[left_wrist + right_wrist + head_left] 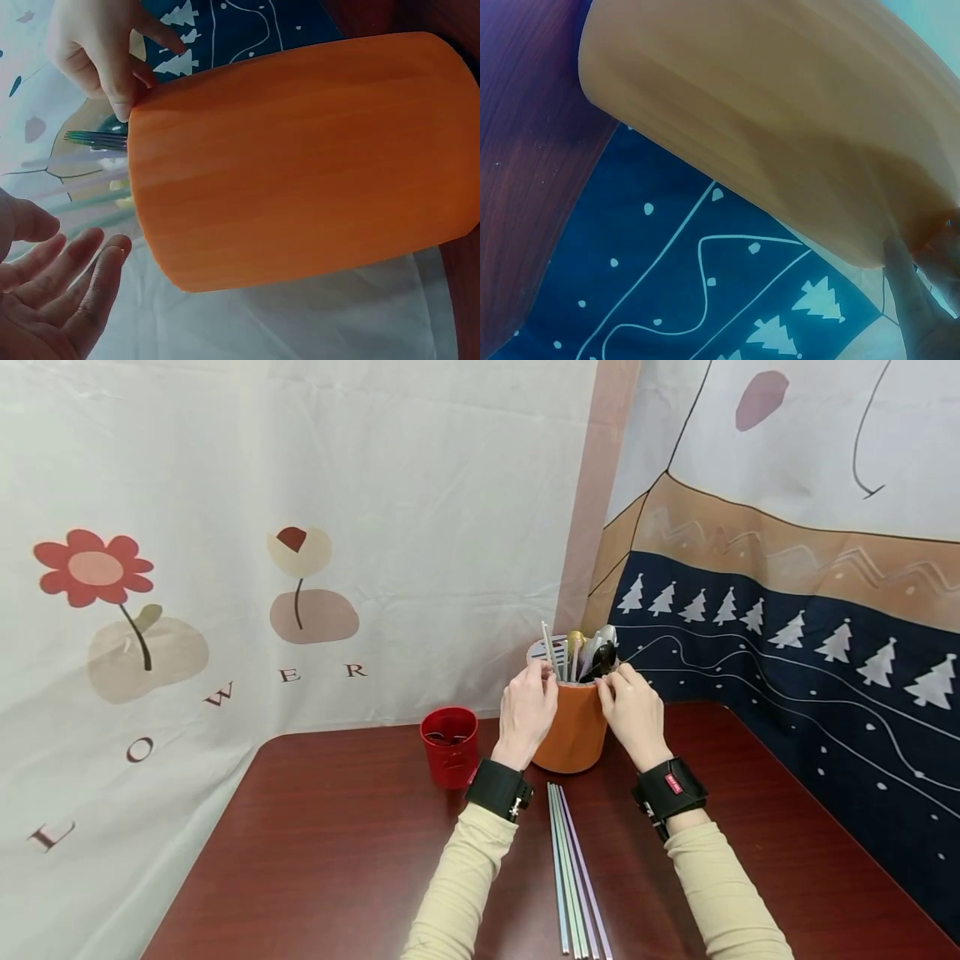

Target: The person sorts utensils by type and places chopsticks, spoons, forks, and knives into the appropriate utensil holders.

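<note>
An orange utensil holder (572, 735) stands upright at the back of the table, filled with pale chopsticks (550, 647), spoons (602, 656) and forks (96, 139). At its left rim is my left hand (527, 706); in the left wrist view its fingers (86, 289) are spread and loosely bent beside the chopsticks, holding nothing. My right hand (633, 714) pinches the right rim of the holder, with fingers inside and outside the wall. A dark spoon leans close to those fingertips. On the table in front lie several long pastel chopsticks (573, 877), side by side.
A red cup (450, 747) with small dark items inside stands left of the holder. The dark red tabletop (337, 843) meets a white printed curtain (450, 527) behind and a navy one with trees (787, 693) at the right.
</note>
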Demonstrator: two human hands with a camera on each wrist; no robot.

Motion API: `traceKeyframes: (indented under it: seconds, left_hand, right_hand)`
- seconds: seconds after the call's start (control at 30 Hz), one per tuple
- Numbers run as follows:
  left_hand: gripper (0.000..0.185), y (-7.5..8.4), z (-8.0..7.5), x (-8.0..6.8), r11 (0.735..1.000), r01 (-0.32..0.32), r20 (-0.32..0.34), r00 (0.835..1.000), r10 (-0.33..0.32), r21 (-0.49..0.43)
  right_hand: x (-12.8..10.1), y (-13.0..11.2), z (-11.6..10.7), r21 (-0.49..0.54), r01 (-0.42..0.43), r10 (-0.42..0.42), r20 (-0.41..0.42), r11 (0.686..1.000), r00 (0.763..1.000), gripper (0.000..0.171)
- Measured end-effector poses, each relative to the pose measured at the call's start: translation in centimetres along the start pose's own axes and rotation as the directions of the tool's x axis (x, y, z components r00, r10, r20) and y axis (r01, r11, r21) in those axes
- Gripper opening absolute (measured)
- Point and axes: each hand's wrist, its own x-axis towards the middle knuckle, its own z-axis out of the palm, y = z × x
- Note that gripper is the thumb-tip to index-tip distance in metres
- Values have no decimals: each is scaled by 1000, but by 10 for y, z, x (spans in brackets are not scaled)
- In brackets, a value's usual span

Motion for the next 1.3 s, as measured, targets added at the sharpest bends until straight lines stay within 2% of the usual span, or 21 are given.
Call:
traceKeyframes:
  seconds: [0.13, 0.3, 0.53, 0.73, 0.9, 1.03, 1.1, 1.23, 1.27, 1.3]
  left_hand:
    - [15, -4, 4, -8, 999, 5, 44, 999, -7, 34]
    - [11, -12, 12, -26, 996, 22, 117, 993, -31, 84]
    - [8, -25, 23, -55, 989, 55, 241, 967, -87, 137]
    - [5, -32, 26, -88, 985, 76, 297, 947, -119, 152]
    - [11, -33, 26, -116, 977, 129, 381, 906, -185, 168]
    - [9, -31, 25, -131, 964, 151, 445, 864, -235, 217]
    - [5, -29, 23, -135, 955, 174, 475, 837, -272, 240]
    - [11, -21, 21, -139, 938, 207, 519, 789, -329, 280]
    - [12, -19, 21, -139, 935, 208, 526, 781, -336, 289]
    - [13, -17, 21, -140, 934, 202, 528, 780, -336, 295]
  right_hand:
    - [-1, 0, 0, -4, 2, -2, 0, 1000, 1000, 21]
    - [-1, -2, 0, 2, -6, 6, 1, 1000, 1000, 22]
    - [-1, -2, 1, 0, -10, 10, -3, 1000, 1000, 23]
    - [-2, -2, 2, -1, -15, 15, -2, 1000, 1000, 23]
    - [-1, -2, 2, -5, -9, 9, -11, 1000, 1000, 22]
    - [1, -3, 2, -5, -6, 6, -19, 1000, 1000, 22]
    - [1, -3, 3, -5, -7, 7, -17, 1000, 1000, 22]
    - [1, -3, 2, -7, -13, 13, -5, 1000, 1000, 22]
    - [1, -3, 1, -8, -14, 14, -2, 1000, 1000, 22]
    - [1, -3, 1, -8, -15, 15, -1, 1000, 1000, 23]
